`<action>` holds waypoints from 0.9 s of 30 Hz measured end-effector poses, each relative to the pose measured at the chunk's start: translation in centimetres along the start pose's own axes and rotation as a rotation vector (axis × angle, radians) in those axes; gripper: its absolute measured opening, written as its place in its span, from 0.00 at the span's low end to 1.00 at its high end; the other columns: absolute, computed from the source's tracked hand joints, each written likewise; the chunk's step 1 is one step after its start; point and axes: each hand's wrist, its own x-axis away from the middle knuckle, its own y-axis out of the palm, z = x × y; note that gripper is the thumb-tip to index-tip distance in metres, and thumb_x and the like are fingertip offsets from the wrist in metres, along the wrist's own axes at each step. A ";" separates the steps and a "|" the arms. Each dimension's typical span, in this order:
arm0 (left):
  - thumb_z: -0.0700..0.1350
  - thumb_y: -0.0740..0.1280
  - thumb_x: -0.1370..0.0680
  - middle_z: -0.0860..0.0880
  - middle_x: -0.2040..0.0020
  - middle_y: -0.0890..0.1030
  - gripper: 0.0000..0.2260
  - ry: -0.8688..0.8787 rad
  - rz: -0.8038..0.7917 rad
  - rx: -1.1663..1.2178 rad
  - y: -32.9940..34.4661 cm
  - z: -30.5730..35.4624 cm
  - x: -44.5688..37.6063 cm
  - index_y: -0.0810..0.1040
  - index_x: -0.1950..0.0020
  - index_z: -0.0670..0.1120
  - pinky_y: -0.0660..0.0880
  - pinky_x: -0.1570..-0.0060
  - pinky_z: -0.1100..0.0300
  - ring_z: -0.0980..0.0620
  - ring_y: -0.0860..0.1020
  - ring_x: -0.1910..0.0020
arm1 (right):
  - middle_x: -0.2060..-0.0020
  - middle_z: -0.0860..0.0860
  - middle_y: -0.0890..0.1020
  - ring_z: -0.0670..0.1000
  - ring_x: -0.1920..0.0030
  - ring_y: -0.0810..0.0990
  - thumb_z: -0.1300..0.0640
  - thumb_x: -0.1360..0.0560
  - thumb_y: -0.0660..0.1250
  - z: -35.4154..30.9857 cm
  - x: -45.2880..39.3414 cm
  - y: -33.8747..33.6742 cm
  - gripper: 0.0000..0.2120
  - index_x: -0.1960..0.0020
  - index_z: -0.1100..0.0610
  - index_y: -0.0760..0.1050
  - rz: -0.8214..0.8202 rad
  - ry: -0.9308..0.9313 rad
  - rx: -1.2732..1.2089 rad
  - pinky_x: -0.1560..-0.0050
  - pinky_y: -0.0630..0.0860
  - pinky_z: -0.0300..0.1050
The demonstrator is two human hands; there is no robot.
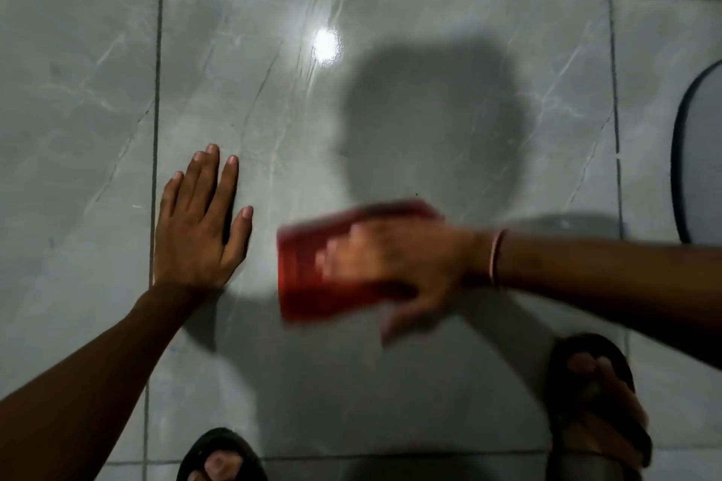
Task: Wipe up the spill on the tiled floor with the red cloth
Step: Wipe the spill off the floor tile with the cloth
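My right hand (394,266) presses flat on a folded red cloth (312,285) against the grey marbled tiled floor (429,31). Both hand and cloth are motion-blurred. The cloth sticks out to the left of my fingers. My left hand (199,223) lies flat on the floor with fingers spread, just left of the cloth and apart from it. A glossy wet sheen with faint streaks (312,62) runs across the tile above the cloth, around a bright lamp reflection. No distinct puddle outline shows.
My two feet in black sandals stand at the bottom, left sandal (222,457) and right sandal (597,398). A dark-rimmed rounded object (699,152) enters from the right edge. Dark grout lines (156,90) divide the tiles. A shadow falls on the central tile.
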 end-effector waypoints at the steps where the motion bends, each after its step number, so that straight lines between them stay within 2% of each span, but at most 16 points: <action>1: 0.54 0.54 0.15 0.43 0.13 0.55 0.31 -0.007 -0.010 -0.001 -0.1 0.0 0.0 0.57 0.14 0.45 0.45 0.16 0.52 0.45 0.53 0.14 | 0.21 0.60 0.68 0.61 0.19 0.65 0.35 0.25 0.68 3.5 -0.2 -2.3 0.43 0.21 0.63 0.65 0.063 0.172 0.079 0.18 0.59 0.59; 3: 0.54 0.54 0.15 0.43 0.13 0.55 0.31 -0.017 -0.016 0.002 0.0 0.0 0.1 0.57 0.14 0.45 0.46 0.16 0.51 0.45 0.53 0.14 | 0.17 0.59 0.58 0.60 0.16 0.56 0.30 0.22 0.53 10.2 -0.3 -7.2 0.45 0.17 0.60 0.55 0.234 0.591 0.104 0.16 0.51 0.58; 5: 0.55 0.54 0.15 0.43 0.13 0.55 0.31 -0.010 -0.012 0.004 0.0 0.0 0.1 0.56 0.14 0.45 0.46 0.16 0.51 0.45 0.53 0.13 | 0.16 0.58 0.52 0.58 0.15 0.50 0.30 0.22 0.45 14.2 -0.6 -10.3 0.45 0.16 0.59 0.49 0.366 0.957 0.032 0.15 0.46 0.58; 7: 0.55 0.54 0.15 0.43 0.13 0.55 0.31 -0.009 -0.012 0.003 0.1 -0.2 0.1 0.56 0.13 0.45 0.46 0.16 0.50 0.46 0.52 0.13 | 0.15 0.58 0.49 0.57 0.15 0.47 0.29 0.22 0.43 14.9 -1.7 -10.7 0.46 0.16 0.59 0.47 0.402 1.088 -0.004 0.15 0.44 0.59; 9: 0.55 0.54 0.15 0.43 0.13 0.55 0.31 -0.008 -0.010 0.006 0.1 -0.1 0.2 0.56 0.13 0.45 0.47 0.16 0.49 0.46 0.52 0.13 | 0.15 0.58 0.47 0.57 0.15 0.45 0.25 0.24 0.42 12.1 -2.3 -8.8 0.50 0.16 0.60 0.45 0.345 1.022 -0.017 0.15 0.44 0.61; 12: 0.55 0.54 0.15 0.43 0.13 0.55 0.31 -0.010 -0.008 0.006 0.0 0.0 0.0 0.57 0.14 0.45 0.47 0.16 0.49 0.45 0.53 0.14 | 0.16 0.60 0.50 0.59 0.15 0.47 0.23 0.25 0.49 1.7 -0.3 -1.6 0.54 0.16 0.63 0.49 0.215 0.674 0.031 0.17 0.51 0.64; 13: 0.55 0.54 0.15 0.43 0.13 0.56 0.31 -0.012 -0.006 0.006 -0.1 0.1 0.0 0.57 0.14 0.45 0.47 0.16 0.50 0.45 0.53 0.14 | 0.16 0.59 0.52 0.58 0.15 0.48 0.23 0.26 0.53 -2.9 1.0 1.5 0.54 0.16 0.62 0.51 0.173 0.537 0.021 0.16 0.50 0.63; 15: 0.54 0.54 0.16 0.42 0.13 0.56 0.31 -0.016 0.000 0.005 -0.1 0.2 0.1 0.58 0.14 0.44 0.46 0.17 0.51 0.45 0.54 0.14 | 0.15 0.56 0.53 0.54 0.15 0.47 0.23 0.28 0.60 -10.4 3.4 6.3 0.55 0.16 0.60 0.50 0.022 0.285 0.080 0.15 0.41 0.55; 16: 0.54 0.55 0.16 0.42 0.13 0.56 0.31 -0.017 0.002 0.007 -0.2 0.3 0.1 0.58 0.14 0.44 0.46 0.17 0.52 0.45 0.54 0.14 | 0.15 0.55 0.52 0.53 0.15 0.46 0.24 0.27 0.61 -12.1 4.6 7.8 0.55 0.16 0.59 0.49 -0.040 0.170 0.133 0.15 0.39 0.51; 18: 0.54 0.55 0.16 0.42 0.13 0.56 0.31 -0.018 0.001 0.010 -0.2 0.3 0.0 0.59 0.14 0.44 0.45 0.17 0.52 0.45 0.54 0.14 | 0.15 0.54 0.51 0.50 0.15 0.46 0.26 0.26 0.62 -12.1 5.5 8.6 0.53 0.15 0.58 0.48 -0.108 0.018 0.137 0.15 0.43 0.49; 22: 0.55 0.54 0.16 0.43 0.13 0.55 0.31 -0.014 -0.014 0.014 0.0 0.0 0.1 0.57 0.14 0.44 0.45 0.16 0.52 0.49 0.50 0.13 | 0.15 0.52 0.53 0.49 0.15 0.48 0.28 0.26 0.64 -9.0 4.6 6.7 0.51 0.16 0.57 0.51 -0.110 -0.050 0.055 0.16 0.50 0.51; 27: 0.54 0.55 0.16 0.44 0.13 0.55 0.31 -0.012 0.002 0.007 0.2 -0.2 0.2 0.56 0.13 0.46 0.46 0.16 0.52 0.47 0.52 0.13 | 0.17 0.52 0.62 0.51 0.16 0.56 0.25 0.28 0.66 -4.7 3.9 4.4 0.50 0.18 0.56 0.60 0.142 0.128 0.049 0.16 0.53 0.55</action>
